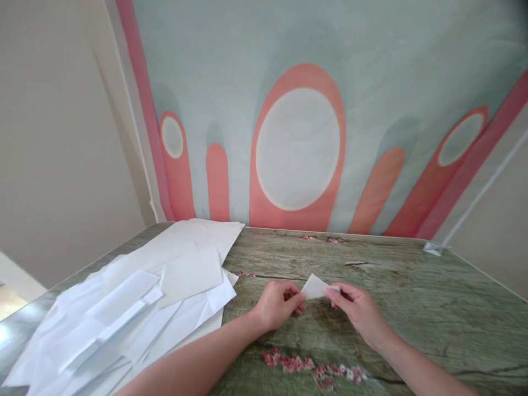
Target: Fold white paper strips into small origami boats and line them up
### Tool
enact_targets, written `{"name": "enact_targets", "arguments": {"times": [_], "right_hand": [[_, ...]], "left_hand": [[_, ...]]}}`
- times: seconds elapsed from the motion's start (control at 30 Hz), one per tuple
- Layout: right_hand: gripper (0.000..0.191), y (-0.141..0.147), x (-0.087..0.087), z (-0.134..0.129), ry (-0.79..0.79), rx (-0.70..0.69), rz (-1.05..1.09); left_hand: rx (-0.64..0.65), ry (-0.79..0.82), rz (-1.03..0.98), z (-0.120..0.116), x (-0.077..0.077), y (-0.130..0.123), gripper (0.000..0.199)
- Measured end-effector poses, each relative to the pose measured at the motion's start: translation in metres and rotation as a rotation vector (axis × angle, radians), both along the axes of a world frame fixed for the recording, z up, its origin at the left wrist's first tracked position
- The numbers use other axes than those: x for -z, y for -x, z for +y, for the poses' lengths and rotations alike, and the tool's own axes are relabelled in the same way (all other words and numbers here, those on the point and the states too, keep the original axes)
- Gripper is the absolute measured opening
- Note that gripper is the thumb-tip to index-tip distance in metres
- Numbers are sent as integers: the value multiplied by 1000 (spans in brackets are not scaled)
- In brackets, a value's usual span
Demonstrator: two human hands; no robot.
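Observation:
A small folded piece of white paper (314, 287) is held up between my two hands, just over the table. Its top comes to a point. My left hand (280, 303) pinches its left corner between thumb and fingers. On the opposite side, my right hand (353, 303) grips the right corner the same way, thumb toward me. Parts of the paper's corners are covered by my fingertips.
Loose and folded white paper sheets (181, 324) lie in an overlapping pile on the left of the wood-patterned table (412, 297). Pink printed flowers mark the tabletop. A wall hanging (206, 71) stands behind the far edge. A small clear item (433, 248) sits at the far right corner.

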State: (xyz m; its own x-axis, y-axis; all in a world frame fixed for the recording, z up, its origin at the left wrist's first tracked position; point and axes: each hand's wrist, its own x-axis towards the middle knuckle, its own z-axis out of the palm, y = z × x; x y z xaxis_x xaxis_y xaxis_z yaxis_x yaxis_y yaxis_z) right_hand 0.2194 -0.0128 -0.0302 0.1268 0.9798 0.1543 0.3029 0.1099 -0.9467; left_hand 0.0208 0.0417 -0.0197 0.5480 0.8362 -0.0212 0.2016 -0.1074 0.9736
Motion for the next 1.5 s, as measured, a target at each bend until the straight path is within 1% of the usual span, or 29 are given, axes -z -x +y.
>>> {"name": "enact_targets", "arguments": {"times": [0.13,0.27,0.33,0.5,0.6,0.67,0.77,0.83,0.93,1.0,1.07,1.13,1.3,1.5], "right_hand": [[31,1,0,1,2,1,-4],[32,1,0,1,10,6,19],[32,0,0,1,12,11,28],[33,0,1,2,19,9,37],[33,0,3,1,18,6,76],[34,0,3,1,19,7,177],[43,-3,2,2,62,-45,427],[46,-7,1,4,140,-120,577],[40,-12,-1,5,289,-215,744],[36,-14,-1,5,392,-256,808],[35,-14,-2,4,465,-277,829],[34,-12,-2,3,494,-287,833],[26,-9,-3,1,449,-269,793],[25,-7,-2,1,384,-261,728]], "left_hand": [[-9,-9,5,-2,0,-1,26],[-18,26,-10,0,1,-1,32],[14,41,-17,2,0,0,33],[140,51,-14,1,-9,5,37],[133,68,-6,1,-10,5,40],[106,78,-11,2,-8,4,42],[95,82,-16,3,-6,4,43],[103,82,-17,4,-6,4,42],[122,79,-18,4,-6,5,42],[134,76,-20,4,-7,5,41],[143,71,-21,4,-6,6,41],[148,69,-22,4,-6,6,41],[157,69,-24,3,-6,6,42],[156,69,-30,4,-5,6,41]]}}
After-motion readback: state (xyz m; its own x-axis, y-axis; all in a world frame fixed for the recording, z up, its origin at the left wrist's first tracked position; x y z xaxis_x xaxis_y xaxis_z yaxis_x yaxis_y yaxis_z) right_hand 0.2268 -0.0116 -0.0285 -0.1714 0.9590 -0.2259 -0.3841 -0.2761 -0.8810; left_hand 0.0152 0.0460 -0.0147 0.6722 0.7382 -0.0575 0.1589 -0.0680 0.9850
